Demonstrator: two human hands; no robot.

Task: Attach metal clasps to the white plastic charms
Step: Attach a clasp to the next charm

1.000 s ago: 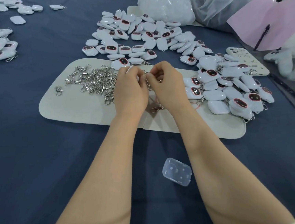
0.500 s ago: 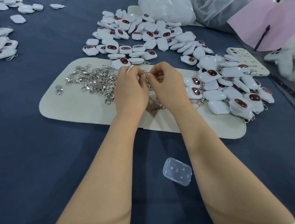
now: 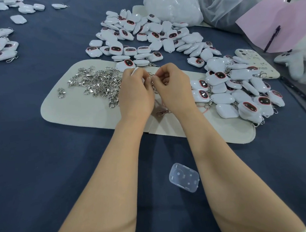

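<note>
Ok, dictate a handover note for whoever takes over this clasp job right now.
Left hand grips a white charm; right hand pinches a metal clasp against it. The fingers hide the joint.
Loose clasps lie heaped on the cream mat, left of the hands.
Done: charms with clasps piled at the mat's right end.
Left: the far pile of charms behind the mat, mostly without clasps as far as shows, plus the one in hand.

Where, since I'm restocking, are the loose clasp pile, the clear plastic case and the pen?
loose clasp pile [image 3: 99,81], head view, middle of the heap
clear plastic case [image 3: 184,177], head view, centre of its top
pen [image 3: 272,37], head view, mid-barrel
</note>
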